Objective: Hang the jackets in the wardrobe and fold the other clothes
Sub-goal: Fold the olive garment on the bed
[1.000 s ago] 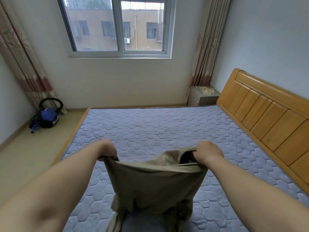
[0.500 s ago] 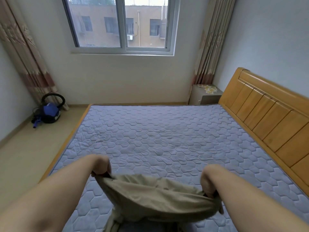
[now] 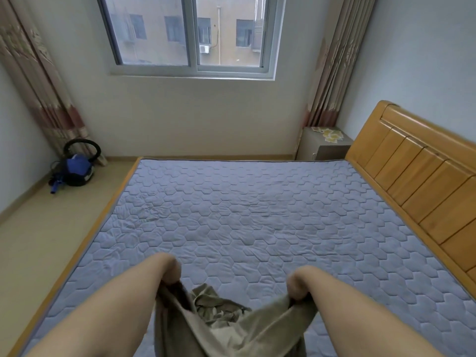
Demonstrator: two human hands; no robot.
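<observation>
On my feed both arms reach out over the near edge of the bed (image 3: 257,215). My left hand (image 3: 170,271) is curled down, its fingers closed on the left top corner of a khaki garment (image 3: 231,328). My right hand (image 3: 298,284) is curled the same way and pinches the right top corner. The fingertips of both are tucked under the cloth, so I cannot tell exactly how they lie.

The garment sags in a loose dip between the two hands, and the crumpled folds in its middle rest on the grey-blue quilted mattress cover. Its lower part runs off the bottom of the view. I cannot tell what kind of clothing it is.

A wooden headboard (image 3: 425,176) stands along the right side of the bed. At the far right corner sits a nightstand (image 3: 324,145) with some yellowish cards (image 3: 329,134) scattered on top. A window (image 3: 192,34) is set in the far wall, with a patterned curtain (image 3: 332,60) hanging to its right. On the floor (image 3: 38,240) at the far left, well apart from the bed, is a blue and black vacuum cleaner (image 3: 76,168).
</observation>
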